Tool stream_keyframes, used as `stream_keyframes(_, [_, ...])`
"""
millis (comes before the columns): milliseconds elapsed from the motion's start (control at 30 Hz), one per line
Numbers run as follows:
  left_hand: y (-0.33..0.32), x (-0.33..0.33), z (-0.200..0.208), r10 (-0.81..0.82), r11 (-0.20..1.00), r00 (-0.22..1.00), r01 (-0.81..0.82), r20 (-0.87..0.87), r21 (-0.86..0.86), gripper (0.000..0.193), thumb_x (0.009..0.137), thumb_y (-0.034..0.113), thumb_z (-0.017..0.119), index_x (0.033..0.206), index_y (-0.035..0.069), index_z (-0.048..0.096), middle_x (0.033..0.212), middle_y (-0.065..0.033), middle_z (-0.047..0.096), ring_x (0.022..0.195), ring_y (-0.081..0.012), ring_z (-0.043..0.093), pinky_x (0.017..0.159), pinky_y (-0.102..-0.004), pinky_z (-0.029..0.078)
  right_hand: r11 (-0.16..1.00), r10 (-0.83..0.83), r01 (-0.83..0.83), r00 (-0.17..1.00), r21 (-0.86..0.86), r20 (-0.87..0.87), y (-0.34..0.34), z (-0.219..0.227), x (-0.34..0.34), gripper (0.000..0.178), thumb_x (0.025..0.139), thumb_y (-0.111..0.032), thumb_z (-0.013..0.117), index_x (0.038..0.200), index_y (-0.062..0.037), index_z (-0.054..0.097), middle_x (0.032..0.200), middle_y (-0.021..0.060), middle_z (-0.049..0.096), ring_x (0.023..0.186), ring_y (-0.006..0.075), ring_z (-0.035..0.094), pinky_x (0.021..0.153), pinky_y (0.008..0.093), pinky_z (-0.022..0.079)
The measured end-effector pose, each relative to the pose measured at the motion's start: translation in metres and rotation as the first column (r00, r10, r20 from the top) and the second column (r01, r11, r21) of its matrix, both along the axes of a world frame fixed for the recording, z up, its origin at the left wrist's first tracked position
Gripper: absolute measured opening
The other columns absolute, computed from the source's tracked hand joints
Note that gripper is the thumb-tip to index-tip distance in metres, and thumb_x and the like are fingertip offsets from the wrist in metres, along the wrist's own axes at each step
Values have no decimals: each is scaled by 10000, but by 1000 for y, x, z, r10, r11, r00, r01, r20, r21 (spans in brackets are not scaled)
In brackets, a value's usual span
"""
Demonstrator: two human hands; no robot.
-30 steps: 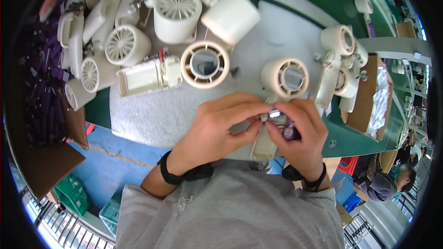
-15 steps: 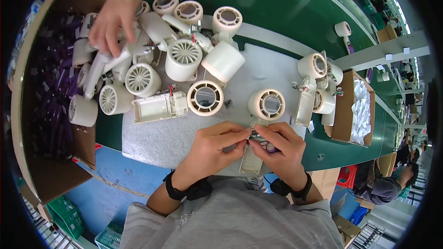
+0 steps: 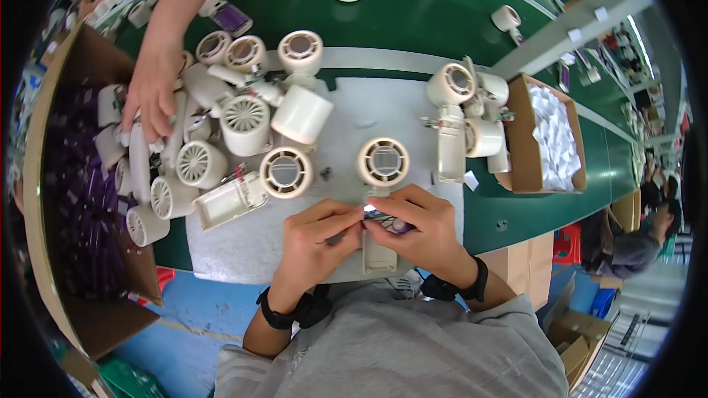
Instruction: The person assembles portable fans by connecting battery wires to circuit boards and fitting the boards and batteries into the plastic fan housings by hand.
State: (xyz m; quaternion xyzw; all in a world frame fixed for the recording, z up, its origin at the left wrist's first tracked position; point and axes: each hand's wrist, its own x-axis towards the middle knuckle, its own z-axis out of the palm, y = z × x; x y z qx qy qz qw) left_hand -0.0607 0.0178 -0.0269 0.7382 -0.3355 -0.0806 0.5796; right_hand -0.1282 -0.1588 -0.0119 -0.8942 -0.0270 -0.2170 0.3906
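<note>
In front of me lies a cream handheld fan (image 3: 383, 164) with a round slotted head and an uncovered, tray-like handle (image 3: 380, 256) toward me. My left hand (image 3: 318, 239) and my right hand (image 3: 419, 222) meet at its neck, fingertips pinched on a small circuit board (image 3: 378, 215). A bright white spot shines at the fingertips. Under my right fingers shows part of a purple battery cell (image 3: 400, 225) with dark wires. The fingers hide most of the board.
At left, another person's hand (image 3: 151, 96) rests on piled fan bodies (image 3: 245, 124) beside a large carton (image 3: 122, 309) of purple cells. At right, more fan bodies (image 3: 451, 144) stand near a box (image 3: 520, 140) of white pieces. A grey mat (image 3: 228, 254) covers the green bench.
The view has shifted, so the bench things sit further left. A bright spot now shows at my fingertips. My hands remain at the fan's neck; the other person's hand stays at the pile.
</note>
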Motion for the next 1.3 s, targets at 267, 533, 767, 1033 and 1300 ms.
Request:
stream_keyframes(267, [-10, -5, -6, 32, 999, 991, -37, -129, -38, 313, 744, -74, 691, 1041, 21, 657, 949, -86, 632, 740, -140, 632, 630, -247, 519, 986, -26, 42, 995, 160, -101, 3, 2, 1, 279, 693, -45, 797, 959, -54, 710, 817, 81, 663, 633, 154, 631, 553, 259, 504])
stream_keyframes(533, [-25, -5, 4, 23, 1000, 991, -21, -132, 15, 372, 719, -48, 705, 1065, 58, 617, 998, -89, 609, 707, -169, 619, 633, -297, 511, 991, -89, 103, 986, 91, -141, -3, 17, -5, 239, 717, 6, 755, 944, -30, 692, 832, 73, 638, 647, 118, 589, 553, 241, 462])
stream_keyframes(767, [-15, 4, 5, -109, 992, 949, 123, -297, 31, 431, 737, -81, 680, 1139, 60, 611, 962, -45, 611, 736, -82, 585, 648, -226, 492, 996, -45, 57, 985, 73, -166, -8, 9, -9, 241, 708, 35, 742, 935, -29, 695, 848, 68, 621, 662, 140, 591, 559, 256, 468])
stream_keyframes(1033, [-19, 3, 10, -57, 991, 933, 95, -355, 90, 386, 737, -20, 672, 1108, 75, 621, 833, -69, 638, 645, -160, 615, 603, -284, 505, 999, -26, 23, 995, -37, -97, -6, 8, -8, 231, 711, 36, 752, 930, -23, 708, 851, 80, 618, 655, 159, 592, 543, 267, 469])
stream_keyframes(1300, [-22, 6, 10, -49, 994, 925, 83, -376, 73, 384, 743, -2, 676, 1115, 72, 621, 798, -67, 643, 640, -165, 624, 594, -292, 506, 989, -22, 7, 994, -145, -103, -8, 12, -5, 221, 724, 28, 755, 937, -8, 710, 848, 79, 609, 624, 159, 579, 524, 275, 458])
